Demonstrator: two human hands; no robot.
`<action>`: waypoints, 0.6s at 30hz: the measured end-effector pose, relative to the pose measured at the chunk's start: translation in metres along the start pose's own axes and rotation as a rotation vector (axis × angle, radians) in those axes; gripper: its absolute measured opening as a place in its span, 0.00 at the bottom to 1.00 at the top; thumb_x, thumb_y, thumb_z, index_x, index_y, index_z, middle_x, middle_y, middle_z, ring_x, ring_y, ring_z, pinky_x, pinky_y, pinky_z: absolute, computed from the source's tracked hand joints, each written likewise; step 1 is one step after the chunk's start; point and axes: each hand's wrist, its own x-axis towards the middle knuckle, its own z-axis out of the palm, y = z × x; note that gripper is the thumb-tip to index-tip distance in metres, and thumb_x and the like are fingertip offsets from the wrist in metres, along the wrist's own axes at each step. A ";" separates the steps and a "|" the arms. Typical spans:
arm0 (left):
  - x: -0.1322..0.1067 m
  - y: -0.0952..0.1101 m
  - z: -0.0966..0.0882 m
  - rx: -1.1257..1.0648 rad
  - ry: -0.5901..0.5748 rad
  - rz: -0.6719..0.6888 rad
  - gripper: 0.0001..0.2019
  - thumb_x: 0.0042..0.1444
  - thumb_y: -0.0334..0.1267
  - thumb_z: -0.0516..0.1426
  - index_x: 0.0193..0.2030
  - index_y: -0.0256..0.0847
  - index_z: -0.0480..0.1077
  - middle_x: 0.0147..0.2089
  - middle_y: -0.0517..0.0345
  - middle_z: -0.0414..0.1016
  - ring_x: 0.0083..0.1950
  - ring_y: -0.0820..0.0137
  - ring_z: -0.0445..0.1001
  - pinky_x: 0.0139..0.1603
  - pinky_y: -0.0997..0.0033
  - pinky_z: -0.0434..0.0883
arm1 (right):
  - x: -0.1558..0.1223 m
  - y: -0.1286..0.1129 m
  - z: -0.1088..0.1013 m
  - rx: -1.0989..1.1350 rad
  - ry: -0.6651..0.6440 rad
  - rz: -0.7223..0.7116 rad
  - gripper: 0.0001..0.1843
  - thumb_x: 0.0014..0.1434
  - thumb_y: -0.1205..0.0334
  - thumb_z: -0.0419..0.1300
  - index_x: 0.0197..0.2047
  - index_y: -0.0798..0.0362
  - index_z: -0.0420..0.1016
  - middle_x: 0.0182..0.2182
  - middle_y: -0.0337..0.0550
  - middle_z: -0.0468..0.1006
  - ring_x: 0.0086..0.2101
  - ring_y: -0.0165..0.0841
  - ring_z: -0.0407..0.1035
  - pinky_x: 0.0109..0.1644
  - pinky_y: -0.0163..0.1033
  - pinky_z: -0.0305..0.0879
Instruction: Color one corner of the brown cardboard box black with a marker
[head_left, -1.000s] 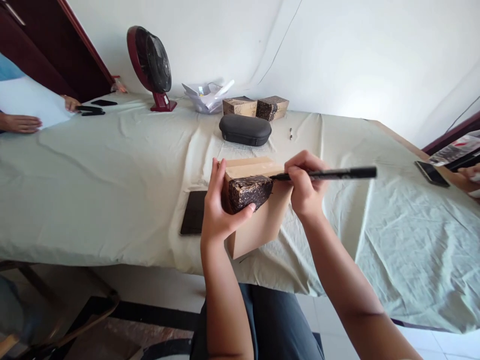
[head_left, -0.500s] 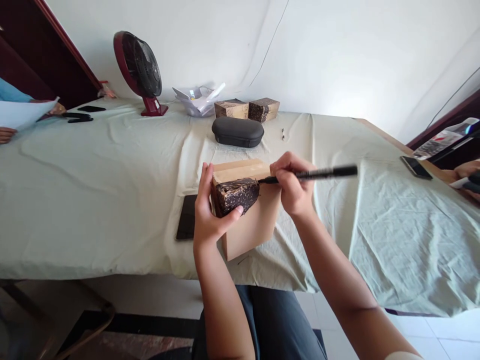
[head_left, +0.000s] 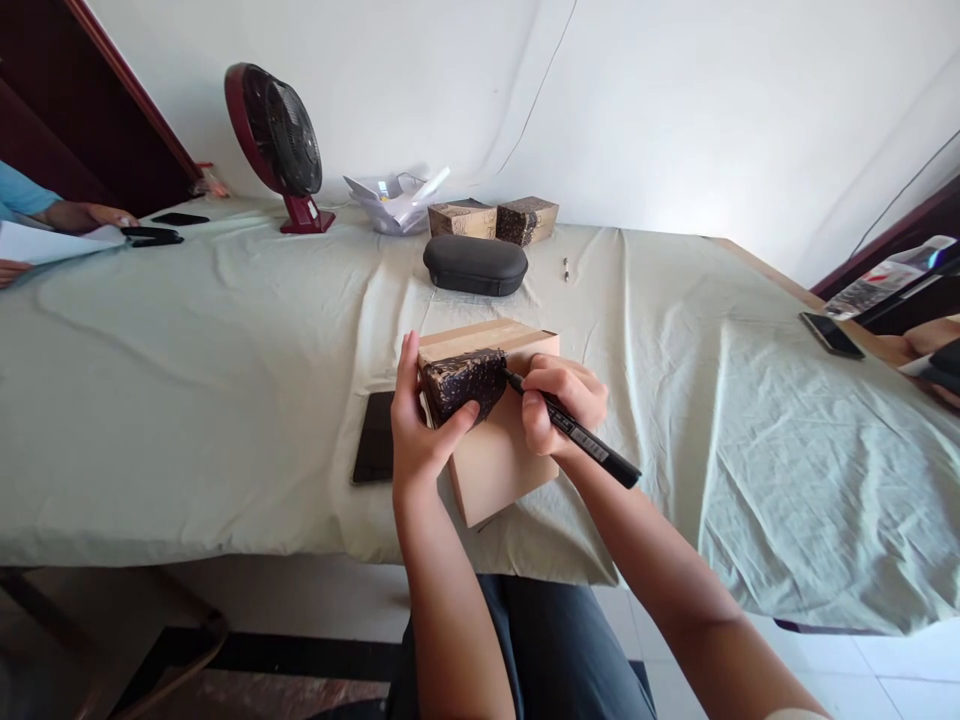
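A cardboard box [head_left: 504,468] stands before me, with a dense black scribbled patch [head_left: 466,385] over its upper left corner. Gripping that left side is my left hand [head_left: 425,425], its thumb across the front face and its fingers along the edge. My right hand [head_left: 564,400] pinches a black marker pen [head_left: 592,443], whose tip meets the right edge of the dark patch. The pen's back end slants down to the right. A dark phone [head_left: 373,440] lies partly behind my left hand.
Behind the box sit a black zip case [head_left: 475,265], two patterned boxes [head_left: 527,220] and a plastic bag with papers [head_left: 396,205]. A red fan [head_left: 281,140] stands at the back left. Other people's hands [head_left: 90,214] show at the left and right edges; another phone [head_left: 831,334] lies right.
My right hand has moved down and left, and the pen has swung from nearly level to slanting down rightward. The box has turned slightly. At the left, a person's hand and paper have shifted.
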 end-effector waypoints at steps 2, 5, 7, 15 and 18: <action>-0.001 0.001 0.000 -0.029 0.009 -0.023 0.54 0.55 0.55 0.71 0.83 0.54 0.50 0.77 0.49 0.68 0.77 0.46 0.69 0.79 0.41 0.66 | -0.001 -0.002 0.001 0.039 -0.023 -0.023 0.07 0.63 0.67 0.52 0.36 0.44 0.65 0.20 0.32 0.59 0.17 0.30 0.52 0.22 0.39 0.51; -0.001 -0.002 -0.002 -0.015 0.011 -0.010 0.54 0.55 0.58 0.70 0.83 0.54 0.50 0.77 0.49 0.68 0.78 0.47 0.68 0.79 0.43 0.65 | -0.003 -0.008 0.004 0.073 -0.060 -0.017 0.07 0.62 0.69 0.53 0.37 0.45 0.65 0.20 0.32 0.59 0.18 0.30 0.52 0.23 0.39 0.52; -0.001 -0.005 -0.004 0.008 0.025 0.022 0.51 0.57 0.62 0.68 0.82 0.54 0.53 0.80 0.49 0.64 0.80 0.47 0.64 0.80 0.44 0.63 | -0.007 -0.012 0.005 0.079 -0.085 -0.015 0.08 0.61 0.69 0.53 0.37 0.45 0.65 0.20 0.31 0.60 0.18 0.31 0.52 0.24 0.39 0.54; 0.005 -0.008 -0.004 0.058 0.084 0.108 0.48 0.60 0.80 0.47 0.78 0.51 0.62 0.80 0.46 0.62 0.83 0.47 0.57 0.82 0.45 0.58 | -0.036 -0.022 0.012 0.023 -0.213 -0.032 0.06 0.62 0.66 0.57 0.38 0.44 0.65 0.20 0.31 0.62 0.18 0.31 0.54 0.26 0.41 0.57; 0.005 -0.010 0.000 0.045 0.083 0.089 0.48 0.62 0.79 0.44 0.78 0.50 0.61 0.81 0.46 0.60 0.83 0.46 0.57 0.82 0.44 0.60 | -0.038 -0.027 0.015 0.010 -0.262 -0.046 0.07 0.61 0.66 0.59 0.38 0.45 0.66 0.20 0.31 0.64 0.18 0.30 0.56 0.27 0.41 0.58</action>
